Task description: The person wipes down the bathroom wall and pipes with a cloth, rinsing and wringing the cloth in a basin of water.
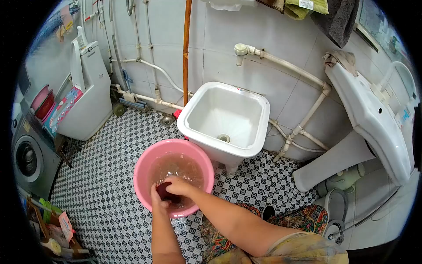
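Both my hands are down inside a pink basin (140, 171) that stands on the floor and holds cloudy brownish water (176, 166). Between them is a dark red cloth (163, 192), partly hidden by the fingers and partly in the water. My left hand (158, 197) holds it from the left side, with its fingers curled. From the right, my right hand (177, 185) reaches over and grips its upper part, the fingertips bent down out of sight.
A white mop sink (259, 132) stands just behind the basin. To the right is a pedestal washbasin (351, 97), with a shower hose (338, 207) near its foot. A toilet (94, 79) and a washing machine (33, 154) are at the left. Patterned tiles (105, 185) cover the floor.
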Action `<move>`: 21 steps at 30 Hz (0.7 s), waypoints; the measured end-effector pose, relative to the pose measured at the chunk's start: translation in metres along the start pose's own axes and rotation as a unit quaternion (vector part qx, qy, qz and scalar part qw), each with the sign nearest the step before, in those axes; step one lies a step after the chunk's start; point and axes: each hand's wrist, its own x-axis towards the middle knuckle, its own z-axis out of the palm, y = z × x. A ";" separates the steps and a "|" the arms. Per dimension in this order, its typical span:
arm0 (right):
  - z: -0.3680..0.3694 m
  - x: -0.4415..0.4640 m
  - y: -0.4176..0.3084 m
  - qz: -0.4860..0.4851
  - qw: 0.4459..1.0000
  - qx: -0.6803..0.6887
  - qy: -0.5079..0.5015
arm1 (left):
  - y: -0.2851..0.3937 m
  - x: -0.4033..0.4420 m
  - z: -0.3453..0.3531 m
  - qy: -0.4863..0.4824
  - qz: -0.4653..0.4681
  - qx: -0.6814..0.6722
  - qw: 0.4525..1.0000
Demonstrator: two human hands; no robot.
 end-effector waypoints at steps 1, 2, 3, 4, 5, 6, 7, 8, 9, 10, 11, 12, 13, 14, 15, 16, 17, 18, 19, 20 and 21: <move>-0.002 -0.004 -0.013 -0.043 0.996 0.075 -0.007 | 0.009 -0.011 0.006 -0.037 -0.035 -0.040 0.998; -0.005 -0.007 -0.024 -0.085 0.985 0.150 -0.014 | 0.014 -0.025 0.013 -0.043 -0.036 -0.093 0.994; -0.005 -0.008 -0.031 -0.084 0.985 0.152 -0.018 | 0.023 -0.047 0.027 -0.047 -0.037 -0.146 0.987; -0.004 -0.010 -0.036 -0.102 0.987 0.118 -0.038 | 0.021 -0.039 0.023 -0.041 -0.037 -0.148 0.987; 0.000 -0.013 -0.040 -0.120 0.988 0.084 -0.059 | 0.018 -0.025 0.014 -0.076 0.039 -0.172 0.981; 0.016 -0.015 -0.034 -0.095 0.994 0.048 0.018 | 0.014 -0.012 0.005 -0.114 0.113 -0.201 0.966; 0.019 -0.023 -0.039 -0.094 0.994 0.052 0.010 | 0.015 -0.007 0.002 -0.140 0.142 -0.211 0.957; 0.017 -0.036 -0.047 -0.091 0.994 0.004 0.056 | 0.016 -0.006 0.005 -0.152 0.145 -0.211 0.955; 0.018 -0.043 -0.053 -0.086 0.990 -0.043 0.100 | 0.015 -0.007 0.007 -0.162 0.140 -0.208 0.954; 0.026 -0.041 -0.048 -0.114 0.982 -0.041 0.142 | 0.017 -0.007 0.008 -0.162 0.133 -0.201 0.957; 0.025 -0.040 -0.047 -0.142 0.977 -0.057 0.150 | 0.016 -0.008 0.010 -0.156 0.127 -0.194 0.960; 0.020 -0.045 -0.056 -0.134 0.974 -0.082 0.164 | 0.018 -0.009 0.011 -0.153 0.115 -0.187 0.964; 0.024 -0.042 -0.052 -0.162 0.958 -0.107 0.209 | 0.020 -0.009 0.013 -0.150 0.104 -0.183 0.966; 0.021 -0.042 -0.054 -0.163 0.958 -0.104 0.212 | 0.019 -0.010 0.013 -0.146 0.095 -0.178 0.968; 0.024 -0.039 -0.051 -0.177 0.950 -0.106 0.234 | 0.017 -0.011 0.013 -0.144 0.085 -0.175 0.970; 0.021 -0.039 -0.054 -0.170 0.952 -0.116 0.227 | 0.017 -0.013 0.013 -0.143 0.078 -0.170 0.972; 0.023 -0.038 -0.053 -0.175 0.950 -0.102 0.240 | 0.015 -0.013 0.014 -0.144 0.071 -0.168 0.973; 0.023 -0.037 -0.053 -0.181 0.948 -0.099 0.243 | 0.014 -0.015 0.015 -0.146 0.063 -0.162 0.974; 0.023 -0.036 -0.053 -0.187 0.946 -0.097 0.248 | 0.014 -0.015 0.015 -0.148 0.058 -0.160 0.974; 0.023 -0.036 -0.053 -0.185 0.947 -0.094 0.245 | 0.013 -0.014 0.016 -0.152 0.055 -0.156 0.975; 0.023 -0.035 -0.054 -0.179 0.949 -0.086 0.246 | 0.013 -0.014 0.017 -0.156 0.051 -0.153 0.975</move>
